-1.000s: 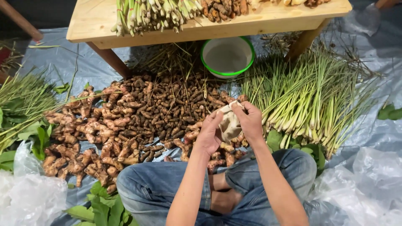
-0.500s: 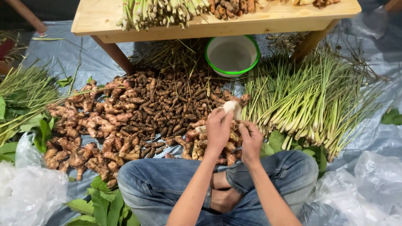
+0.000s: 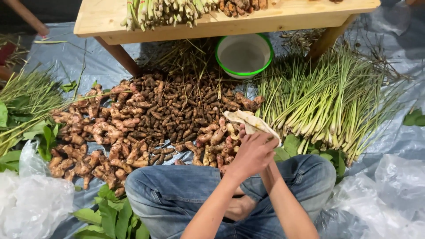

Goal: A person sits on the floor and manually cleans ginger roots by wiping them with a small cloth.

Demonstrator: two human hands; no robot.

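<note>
Hands: left hand (image 3: 251, 155) clamped on pale cloth (image 3: 250, 122); right hand hidden beneath, grip unclear.

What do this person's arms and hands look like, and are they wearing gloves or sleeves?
Both forearms are bare from the bottom edge of the picture up to the hands, with no sleeves in view. The left hand has no glove, ring or watch that shows. The right hand is mostly hidden behind the left, so little of it can be told. Below the arms, the person wears blue jeans.

R hand (image 3: 267, 170) hidden; table (image 3: 102, 20) cut off
</note>
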